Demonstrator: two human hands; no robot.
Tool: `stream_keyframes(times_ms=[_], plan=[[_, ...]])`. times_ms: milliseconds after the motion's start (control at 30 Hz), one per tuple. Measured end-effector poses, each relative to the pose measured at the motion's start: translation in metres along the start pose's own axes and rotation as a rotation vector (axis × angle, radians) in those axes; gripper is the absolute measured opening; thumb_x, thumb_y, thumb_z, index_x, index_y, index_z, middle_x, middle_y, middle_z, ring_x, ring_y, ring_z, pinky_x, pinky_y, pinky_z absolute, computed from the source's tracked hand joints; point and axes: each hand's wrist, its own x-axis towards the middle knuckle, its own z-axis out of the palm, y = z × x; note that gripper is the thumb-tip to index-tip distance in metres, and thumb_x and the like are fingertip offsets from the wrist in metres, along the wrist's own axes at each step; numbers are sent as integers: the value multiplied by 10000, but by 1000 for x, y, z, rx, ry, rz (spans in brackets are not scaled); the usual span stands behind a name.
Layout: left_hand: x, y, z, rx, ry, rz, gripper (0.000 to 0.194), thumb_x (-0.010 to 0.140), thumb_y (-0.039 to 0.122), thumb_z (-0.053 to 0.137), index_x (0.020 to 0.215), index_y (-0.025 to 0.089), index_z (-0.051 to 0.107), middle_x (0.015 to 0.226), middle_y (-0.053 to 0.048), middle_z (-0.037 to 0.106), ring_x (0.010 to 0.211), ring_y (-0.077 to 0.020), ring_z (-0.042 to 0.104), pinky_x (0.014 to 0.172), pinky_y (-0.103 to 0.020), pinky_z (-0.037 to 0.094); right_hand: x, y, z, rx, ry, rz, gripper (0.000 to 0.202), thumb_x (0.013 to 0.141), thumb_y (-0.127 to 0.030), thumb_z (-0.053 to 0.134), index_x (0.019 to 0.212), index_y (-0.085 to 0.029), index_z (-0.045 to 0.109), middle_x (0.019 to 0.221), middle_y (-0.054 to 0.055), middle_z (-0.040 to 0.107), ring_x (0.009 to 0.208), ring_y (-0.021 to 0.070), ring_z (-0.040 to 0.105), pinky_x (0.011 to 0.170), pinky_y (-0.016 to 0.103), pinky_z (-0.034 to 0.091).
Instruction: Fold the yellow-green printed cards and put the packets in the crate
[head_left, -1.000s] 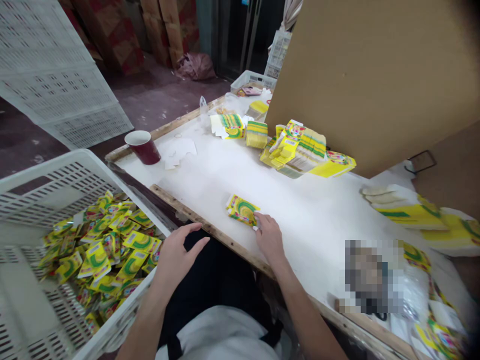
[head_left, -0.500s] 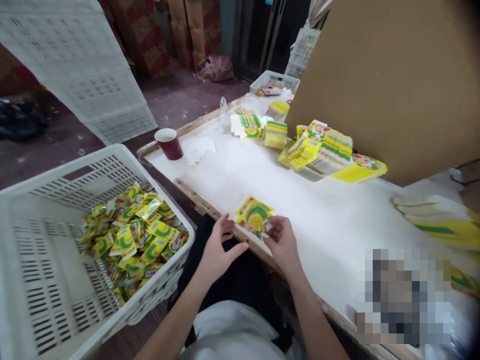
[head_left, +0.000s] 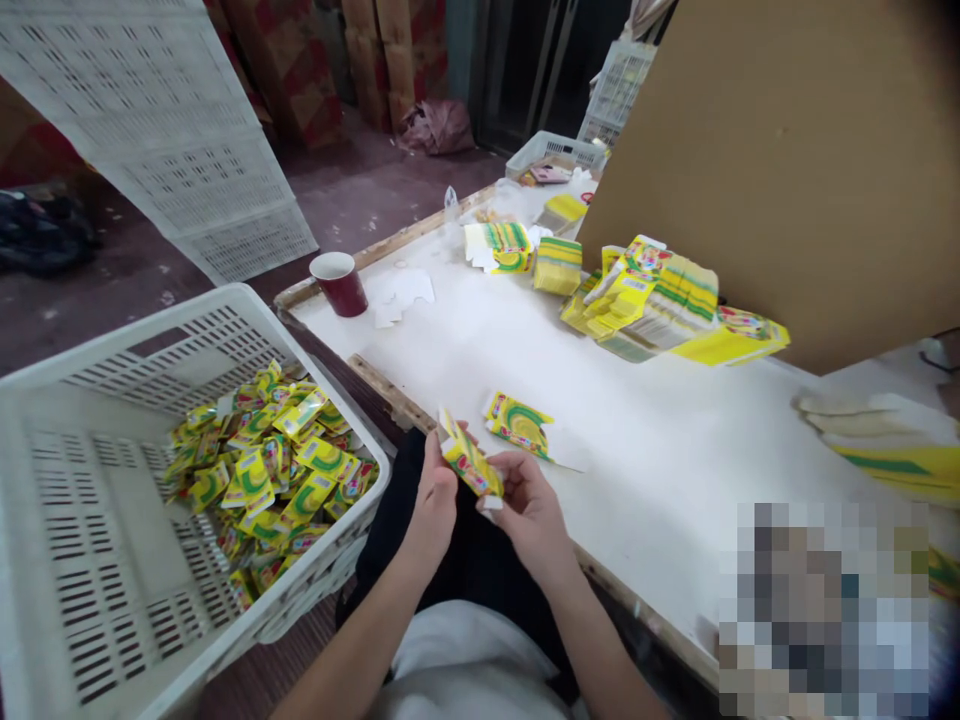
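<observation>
Many yellow packets (head_left: 253, 482) inside white crate (head_left: 154, 520)

White tabletop (head_left: 667, 460), brightly lit; floor (head_left: 352, 200), dimly lit; yellow stack (head_left: 892, 462) at right, blurred; lower right, pixelated; upper-right corner, darkened.

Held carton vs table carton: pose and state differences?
The held carton is between the left hand and right hand; the table carton rests on the white table. The held carton is tilted up, while the table carton lies flat. The held carton is nearer the person's body than the table carton. Both have yellow and green print.
</observation>
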Motion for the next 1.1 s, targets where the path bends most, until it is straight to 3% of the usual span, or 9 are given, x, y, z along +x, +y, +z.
stream_keyframes(times_ms=[200,400,500,567,667,800,867,1000,1100], plan=[[9,0,-15,151,93,81,212,719,333,663,820,149,633,728,0,643,623,-99,570,628,-218,479,1,-5,-9,-310,8,-86,117,744,-123,531,823,-197,574,739,-16,600,675,132,557,629,241,450],[5,51,-16,477,-1,393,354,759,302,618,1093,196,565,1111,-67,603,1029,-194,569,882,-325,468,9,-14,-33,-789,194,-416,280,752,-51,513,916,-224,661,833,12,660,753,163,571,722,305,453],[-1,72,-10,836,-151,548,661,652,329,715,1246,218,448,1283,-98,488,1213,-256,437,1016,-409,364,12,-21,-37,-1030,193,-597,312,784,-37,499,919,-253,679,849,28,660,874,193,559,845,384,407],[-3,73,-6,1097,-315,476,836,555,366,773,1287,220,397,1308,-114,465,1227,-293,416,1018,-446,354,11,-25,-34,-1063,117,-682,325,797,-31,492,902,-278,677,810,7,648,888,181,562,919,410,369],[-2,62,-2,1266,-483,295,725,617,369,722,1249,222,400,1191,-102,552,1087,-273,538,905,-421,446,6,-29,-28,-1018,68,-716,363,792,-53,511,968,-336,654,900,-7,620,1022,188,535,1041,464,251],[-6,43,-4,1316,-370,299,563,699,375,635,1181,211,394,1048,-77,598,946,-239,603,791,-365,489,3,-27,-25,-625,252,-450,690,755,-247,613,1371,-297,308,1391,72,352,1308,271,290,1066,500,235],[-8,37,-4,1312,-360,334,579,703,403,627,1183,206,371,1033,-76,594,931,-238,606,778,-359,492,3,-23,-22,-276,207,-231,732,782,-334,590,1405,-274,211,1434,82,311,1315,259,302,1057,469,281],[-12,29,-3,1272,-457,436,687,722,350,622,1287,216,254,1226,-107,502,1093,-237,536,893,-370,454,6,-19,-17,269,-112,196,486,822,-457,516,1263,-262,461,1291,76,517,1225,243,438,1027,435,347],[-12,27,-2,1237,-514,480,734,735,315,613,1329,229,191,1285,-112,439,1161,-231,480,936,-366,430,9,-20,-21,429,-263,292,509,789,-533,529,1214,-254,524,1234,78,568,1196,243,464,1012,428,364]])
